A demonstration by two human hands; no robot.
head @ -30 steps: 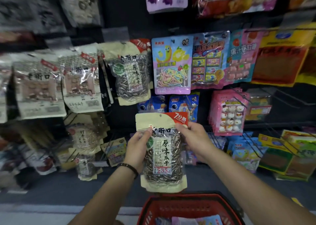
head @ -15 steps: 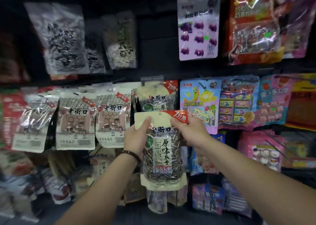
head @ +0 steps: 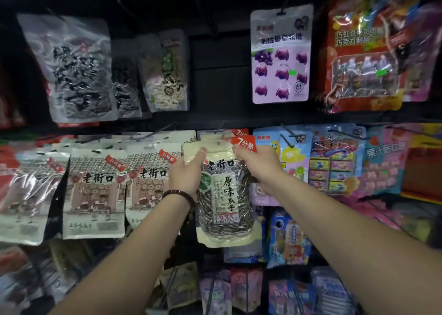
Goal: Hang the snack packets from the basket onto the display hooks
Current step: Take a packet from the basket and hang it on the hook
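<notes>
A: Logging the setting from my remote feed. I read this as a retail shop, snack aisle.

B: Evidence?

A: A dark display wall carries rows of sealed packets hung from hooks. Same product repeated side by side: cream seed packets with identical printed fronts, mid row left.

B: Other stock?

A: Purple candy packet upper row, red packet to its right, pink and blue packets mid row right, more hung below. Printed branding on all; a "235" label on the sunflower seed packet held up at the wall.
</notes>
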